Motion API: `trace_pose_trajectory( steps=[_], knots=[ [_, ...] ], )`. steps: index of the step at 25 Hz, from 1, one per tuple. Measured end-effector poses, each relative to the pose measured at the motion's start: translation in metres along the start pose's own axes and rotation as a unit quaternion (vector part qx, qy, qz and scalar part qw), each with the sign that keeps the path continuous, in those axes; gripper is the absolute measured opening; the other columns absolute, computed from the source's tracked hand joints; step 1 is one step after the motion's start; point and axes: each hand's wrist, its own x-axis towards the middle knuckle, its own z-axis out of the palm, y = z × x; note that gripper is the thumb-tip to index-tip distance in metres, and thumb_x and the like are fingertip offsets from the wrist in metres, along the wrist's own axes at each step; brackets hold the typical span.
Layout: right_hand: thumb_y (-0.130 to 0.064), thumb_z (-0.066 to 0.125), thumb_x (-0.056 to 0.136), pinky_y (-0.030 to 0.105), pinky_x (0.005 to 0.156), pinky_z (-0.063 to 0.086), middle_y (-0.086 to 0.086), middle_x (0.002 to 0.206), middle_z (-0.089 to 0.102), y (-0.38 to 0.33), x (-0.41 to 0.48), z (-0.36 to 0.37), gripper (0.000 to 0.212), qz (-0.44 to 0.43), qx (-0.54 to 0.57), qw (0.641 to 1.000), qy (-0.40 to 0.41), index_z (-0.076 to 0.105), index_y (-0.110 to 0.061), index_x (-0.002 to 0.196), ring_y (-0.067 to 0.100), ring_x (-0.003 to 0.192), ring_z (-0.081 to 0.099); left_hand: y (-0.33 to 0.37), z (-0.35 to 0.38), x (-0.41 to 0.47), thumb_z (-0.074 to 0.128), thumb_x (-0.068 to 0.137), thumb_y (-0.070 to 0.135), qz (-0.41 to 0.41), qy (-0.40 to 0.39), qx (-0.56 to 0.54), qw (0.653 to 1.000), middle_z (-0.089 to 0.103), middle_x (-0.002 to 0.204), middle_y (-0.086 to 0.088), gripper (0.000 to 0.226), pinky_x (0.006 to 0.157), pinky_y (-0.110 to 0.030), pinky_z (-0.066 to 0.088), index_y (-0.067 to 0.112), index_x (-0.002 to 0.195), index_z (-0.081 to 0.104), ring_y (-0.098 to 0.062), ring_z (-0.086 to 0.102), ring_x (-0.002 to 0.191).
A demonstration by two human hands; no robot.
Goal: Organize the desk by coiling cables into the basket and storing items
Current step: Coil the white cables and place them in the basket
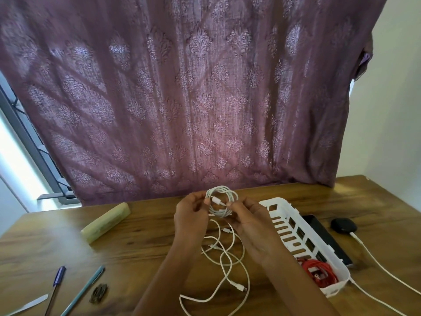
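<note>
You hold the coiled white cable [219, 212] in the air above the desk [141, 247], just left of the white basket [278, 200]; your left hand [191, 216] pinches the coil's left side with curled fingers, and your right hand [247, 224] pinches the plug end against the loops. The step looks like securing the coil; the next move calls for carrying it right into the basket, where a red cable [319, 273] already lies at the near end. Loose white cables [227, 258] sprawl beneath your wrists and could snag; a pencil case [106, 222], a purple pen [58, 279] and a black phone [325, 238] beyond the basket remain out.
</note>
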Motion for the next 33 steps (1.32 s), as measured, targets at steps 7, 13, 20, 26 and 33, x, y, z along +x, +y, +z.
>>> trace_pose_trajectory(
  steps=[7,13,20,26,33],
  knots=[
    [-0.006,0.054,0.090,0.038,0.087,0.053,0.015,0.093,0.072,-0.005,0.001,-0.005,0.013,0.042,0.033,0.998,-0.023,0.066,-0.004,0.089,0.021,0.086,0.068,0.010,-0.006,-0.006,0.046,0.094,0.006,-0.067,-0.100,-0.131,0.984,0.072,0.098,-0.014,0.022,0.077,-0.033,0.055,0.005,0.107,0.064,-0.023,0.069,0.088],
    [-0.008,0.057,0.090,0.031,0.075,0.058,0.013,0.095,0.072,-0.006,0.002,-0.011,0.020,0.021,0.008,0.999,-0.023,0.057,-0.001,0.108,0.022,0.087,0.070,0.011,-0.012,-0.005,0.056,0.087,0.005,-0.072,-0.104,-0.158,0.979,0.072,0.096,-0.016,0.021,0.084,-0.035,0.056,0.003,0.107,0.064,-0.026,0.069,0.089],
    [-0.018,0.059,0.089,0.041,0.080,0.058,0.008,0.093,0.073,0.001,0.004,-0.014,0.012,-0.077,-0.151,0.985,0.026,0.067,-0.012,0.096,0.022,0.084,0.071,0.007,-0.009,-0.004,0.058,0.088,0.010,-0.092,-0.106,-0.183,0.973,0.071,0.102,-0.015,0.024,0.093,-0.044,0.050,0.005,0.110,0.064,-0.028,0.068,0.097],
    [-0.021,0.058,0.090,0.035,0.078,0.058,0.005,0.087,0.073,0.006,0.004,-0.019,0.013,-0.102,-0.236,0.966,0.040,0.069,-0.013,0.089,0.016,0.080,0.071,0.007,-0.007,-0.003,0.069,0.078,0.008,-0.088,-0.062,-0.171,0.979,0.073,0.091,-0.013,0.023,0.079,-0.030,0.055,0.001,0.100,0.064,-0.022,0.071,0.085],
    [-0.013,0.060,0.089,0.024,0.073,0.057,0.000,0.097,0.073,0.009,0.002,-0.017,0.019,-0.091,-0.174,0.980,0.016,0.064,-0.018,0.107,0.010,0.088,0.069,0.000,-0.008,0.000,0.065,0.082,0.007,-0.087,-0.074,-0.163,0.980,0.073,0.094,-0.012,0.014,0.086,-0.041,0.055,0.008,0.096,0.067,-0.026,0.070,0.091]
  ],
)
